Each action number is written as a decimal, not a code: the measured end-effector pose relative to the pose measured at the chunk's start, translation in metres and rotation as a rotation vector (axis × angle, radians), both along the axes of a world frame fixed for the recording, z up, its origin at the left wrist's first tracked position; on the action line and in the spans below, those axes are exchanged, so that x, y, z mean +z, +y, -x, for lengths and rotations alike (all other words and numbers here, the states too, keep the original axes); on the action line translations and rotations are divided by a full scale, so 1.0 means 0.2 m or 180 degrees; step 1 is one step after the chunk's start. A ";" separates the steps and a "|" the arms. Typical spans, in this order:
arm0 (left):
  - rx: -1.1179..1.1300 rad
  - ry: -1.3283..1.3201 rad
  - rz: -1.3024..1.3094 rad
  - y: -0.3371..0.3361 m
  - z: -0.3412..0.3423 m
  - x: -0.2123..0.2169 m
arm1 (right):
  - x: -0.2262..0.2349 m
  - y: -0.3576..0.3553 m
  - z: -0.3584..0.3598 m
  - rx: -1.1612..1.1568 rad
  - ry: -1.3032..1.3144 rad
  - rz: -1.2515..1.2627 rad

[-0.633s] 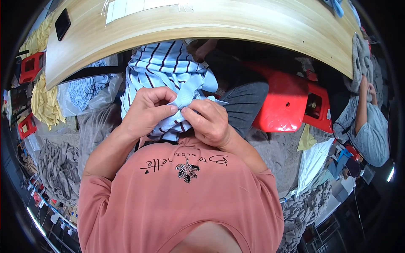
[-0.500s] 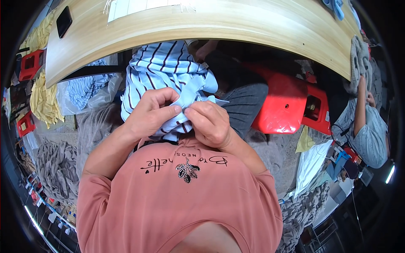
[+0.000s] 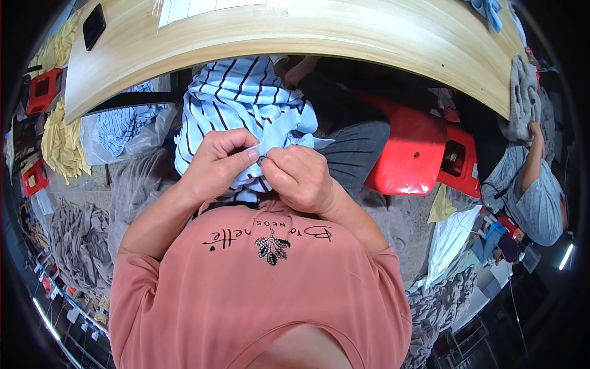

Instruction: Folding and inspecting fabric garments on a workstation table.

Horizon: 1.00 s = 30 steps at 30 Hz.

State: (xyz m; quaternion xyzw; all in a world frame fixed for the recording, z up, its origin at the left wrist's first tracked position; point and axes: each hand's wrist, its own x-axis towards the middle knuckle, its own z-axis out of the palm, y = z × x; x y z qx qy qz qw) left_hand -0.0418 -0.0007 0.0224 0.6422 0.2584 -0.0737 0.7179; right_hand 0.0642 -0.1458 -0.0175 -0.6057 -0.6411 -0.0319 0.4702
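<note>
A light blue garment with dark stripes point(image 3: 236, 92) lies bunched across my lap, below the table's edge. My left hand point(image 3: 218, 163) pinches a plain light blue band point(image 3: 275, 132) of this garment between thumb and forefinger. Right beside it, my right hand point(image 3: 300, 178) is closed with its fingers curled, its fingertips almost meeting the left thumb at the band. A small dark round spot point(image 3: 262, 160), perhaps a button, shows between the fingertips. The curled fingers hide the rest of what the right hand grips.
The wooden table point(image 3: 369, 52) curves across the front, with a black phone point(image 3: 94, 27) at its left. A red stool point(image 3: 409, 150) stands to the right, beside another person's dark-trousered leg point(image 3: 356, 144). Grey cloth heaps point(image 3: 80, 246) and yellow cloth point(image 3: 63, 144) lie left. A co-worker point(image 3: 541, 197) handles grey cloth far right.
My right hand has shifted slightly left and turned at the band, and the small dark round spot shows more plainly. My left hand keeps its pinch in nearly the same place.
</note>
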 end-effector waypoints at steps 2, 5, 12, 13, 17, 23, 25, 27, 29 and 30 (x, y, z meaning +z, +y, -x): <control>-0.0134 -0.0182 -0.0484 0.00 0.00 -0.01 | 0.02 0.01 0.01 -0.0055 0.0108 0.0084; -0.0365 -0.0316 -0.1035 0.01 0.02 -0.02 | 0.01 0.02 0.00 -0.0009 0.0471 0.0257; -0.0345 -0.0423 -0.1801 -0.04 0.05 -0.01 | -0.03 0.02 -0.01 0.0513 0.2287 0.1021; -0.0296 -0.0495 -0.1986 -0.05 0.05 0.00 | -0.03 0.02 -0.01 0.0503 0.2738 0.1083; -0.0291 -0.0618 -0.2129 -0.05 0.04 0.00 | 0.01 0.02 -0.01 0.0411 0.3677 0.1419; -0.0121 0.0221 -0.0712 -0.04 0.03 -0.04 | -0.02 0.03 0.04 -0.0229 0.1714 0.0463; 0.0280 0.0016 0.0182 -0.04 0.03 -0.07 | -0.03 0.03 0.04 -0.0183 0.1413 0.0329; 0.0254 0.0065 0.0156 -0.02 0.05 -0.10 | -0.04 0.03 0.04 -0.0111 0.1134 0.0163; 0.0226 0.0115 0.0125 -0.01 0.06 -0.10 | -0.05 0.03 0.04 -0.0051 0.1192 0.0229; 0.0262 0.0125 0.0148 -0.01 0.07 -0.10 | -0.05 0.02 0.04 0.0004 0.1259 0.0297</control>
